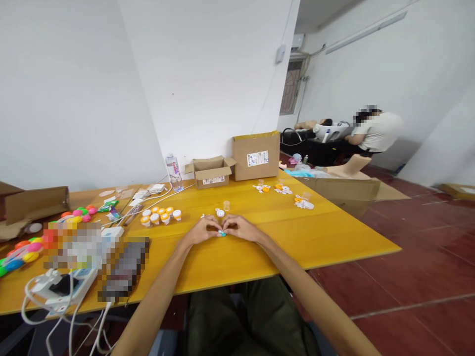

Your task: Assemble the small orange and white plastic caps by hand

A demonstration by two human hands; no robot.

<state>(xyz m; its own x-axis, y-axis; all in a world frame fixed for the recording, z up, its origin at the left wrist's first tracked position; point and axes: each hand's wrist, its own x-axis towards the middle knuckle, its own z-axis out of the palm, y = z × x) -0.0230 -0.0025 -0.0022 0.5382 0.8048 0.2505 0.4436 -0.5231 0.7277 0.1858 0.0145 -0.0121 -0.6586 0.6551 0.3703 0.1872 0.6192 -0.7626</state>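
Observation:
At the middle of the table, my left hand [203, 230] and my right hand [241, 228] meet fingertip to fingertip. Between them they pinch a small teal-and-white piece [222, 234], too small to identify. Just beyond the fingers sits a round white part [220, 213], with a clear plastic cup [226, 205] behind it. Some small white bits lie by the left knuckles, partly hidden. Left of my hands stands a cluster of small clear jars with white-and-orange lids [165, 218].
Small piles of white and orange parts [283, 189] lie to the right. Behind are an open carton [211, 173], a taller box [256, 155] and a water bottle [173, 173]. A power strip [79, 284] with cables and colourful balls [30, 256] occupy the left. Another person [378, 129] sits far right.

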